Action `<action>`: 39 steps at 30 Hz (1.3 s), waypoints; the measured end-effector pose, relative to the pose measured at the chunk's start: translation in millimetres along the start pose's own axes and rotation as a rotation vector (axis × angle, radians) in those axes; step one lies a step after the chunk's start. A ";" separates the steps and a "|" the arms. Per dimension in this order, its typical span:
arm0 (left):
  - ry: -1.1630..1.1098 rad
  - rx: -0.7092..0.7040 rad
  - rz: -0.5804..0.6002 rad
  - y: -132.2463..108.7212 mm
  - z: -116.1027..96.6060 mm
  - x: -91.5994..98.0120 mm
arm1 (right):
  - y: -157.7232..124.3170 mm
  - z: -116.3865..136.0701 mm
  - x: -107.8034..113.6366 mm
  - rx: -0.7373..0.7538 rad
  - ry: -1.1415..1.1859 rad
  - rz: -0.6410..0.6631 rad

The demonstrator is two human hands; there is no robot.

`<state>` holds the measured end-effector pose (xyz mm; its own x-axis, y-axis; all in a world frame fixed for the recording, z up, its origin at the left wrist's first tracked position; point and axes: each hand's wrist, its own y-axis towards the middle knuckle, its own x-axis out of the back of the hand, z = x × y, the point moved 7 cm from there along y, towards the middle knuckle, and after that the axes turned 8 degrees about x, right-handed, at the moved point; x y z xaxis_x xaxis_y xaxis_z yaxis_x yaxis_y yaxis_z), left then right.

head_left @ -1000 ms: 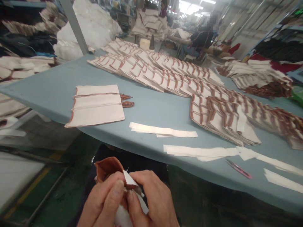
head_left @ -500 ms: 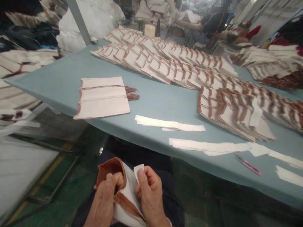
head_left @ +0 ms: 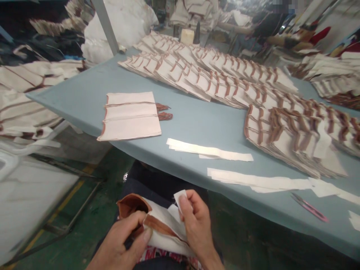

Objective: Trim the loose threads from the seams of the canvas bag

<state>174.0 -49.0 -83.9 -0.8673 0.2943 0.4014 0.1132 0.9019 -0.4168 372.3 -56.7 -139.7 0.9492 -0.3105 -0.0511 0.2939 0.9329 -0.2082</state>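
Observation:
Low in the head view, my left hand (head_left: 126, 240) pinches a cream fabric piece with brown trim (head_left: 160, 232) that lies on my lap. Its brown end curls up at the left. My right hand (head_left: 194, 221) is closed too, holding a small white paper slip (head_left: 179, 198) between thumb and fingertips just above the fabric. Both hands are below the front edge of the blue-grey table (head_left: 191, 123).
A flat stack of cream pieces (head_left: 131, 116) lies near the table's left corner. White paper strips (head_left: 209, 150) and pink snips (head_left: 309, 206) lie along the front edge. Long fanned rows of trimmed pieces (head_left: 225, 80) cover the back and right. A person sits beyond the far end.
My hands have spread apart: the left has slid down onto the brown trim, the right has lifted the white slip away. The fabric now lies more open on my lap.

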 end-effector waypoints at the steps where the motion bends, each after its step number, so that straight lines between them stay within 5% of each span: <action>1: 0.003 -0.032 0.001 5.0 -10.7 -0.4 | 2.2 18.8 10.2 0.053 -0.046 -0.015; 4: -0.017 -0.125 0.028 16.0 -40.9 -4.4 | -5.3 69.8 32.2 0.110 -0.168 -0.011; 8: -0.083 -0.151 0.047 20.3 -67.2 -7.6 | -33.5 100.9 37.8 0.104 -0.280 0.017; 14: -0.150 -0.186 0.106 22.4 -86.1 -8.3 | -39.5 105.7 14.3 0.216 -0.469 0.068; 24: -0.057 -0.277 0.237 30.6 -68.0 -12.1 | -22.4 110.5 13.3 0.153 -0.486 0.191; 31: -0.056 -0.271 0.520 35.9 -90.2 -15.0 | -6.6 109.5 11.4 0.036 -0.370 0.332; 39: -0.064 -0.227 0.464 47.6 -87.3 -11.9 | 8.0 119.2 9.7 0.055 -0.391 0.315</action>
<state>232.1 18.0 -37.3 -0.7278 0.6661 0.1631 0.5891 0.7290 -0.3485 397.3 -30.5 -25.4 0.9607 0.0695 0.2686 -0.0182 0.9818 -0.1892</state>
